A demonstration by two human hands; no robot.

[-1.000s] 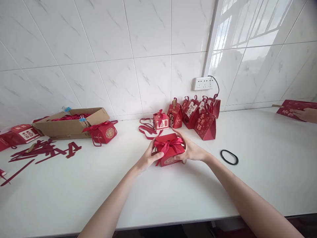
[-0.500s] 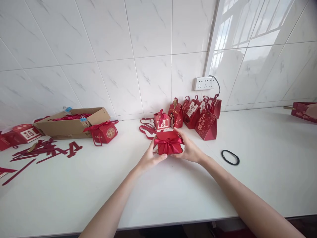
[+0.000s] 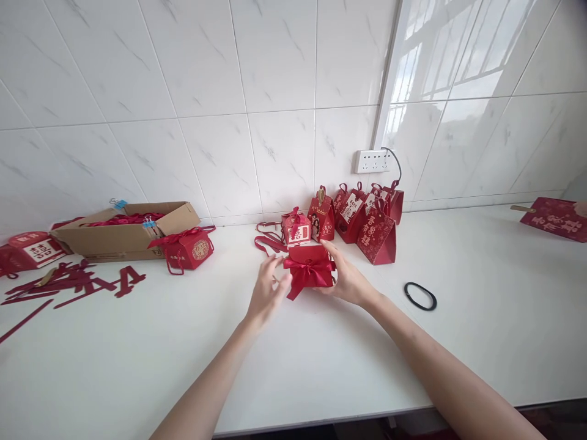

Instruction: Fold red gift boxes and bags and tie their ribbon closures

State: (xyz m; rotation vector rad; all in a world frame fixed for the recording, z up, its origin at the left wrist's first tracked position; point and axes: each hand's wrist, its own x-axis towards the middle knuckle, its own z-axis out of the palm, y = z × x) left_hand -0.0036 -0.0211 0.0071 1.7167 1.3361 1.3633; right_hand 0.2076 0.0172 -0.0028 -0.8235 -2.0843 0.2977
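Observation:
A small red gift box [image 3: 316, 253] with a satin ribbon bow [image 3: 310, 270] across its front stands on the white table in front of me. Around its right side, my right hand [image 3: 346, 276] is closed, thumb near the top and fingers by the lower edge. My left hand [image 3: 268, 287] is just off the box's left side, fingers apart and holding nothing. One ribbon tail hangs down at the lower left of the bow. Directly behind stands a smaller red box [image 3: 297, 231] with a white label and its own bow, beside loose red ribbon [image 3: 269, 240].
Several red triangular gift boxes [image 3: 378, 238] stand by the wall below a power strip [image 3: 372, 161]. A black loop [image 3: 420, 296] lies to the right. On the left are a cardboard box [image 3: 105, 238] of ribbons, a red hexagonal box [image 3: 188, 250] and ribbon strips [image 3: 68, 284].
My left hand has let go of the box and drawn back left, while my right hand keeps hold. At the far right, a red patterned piece has turned to show its lettered face.

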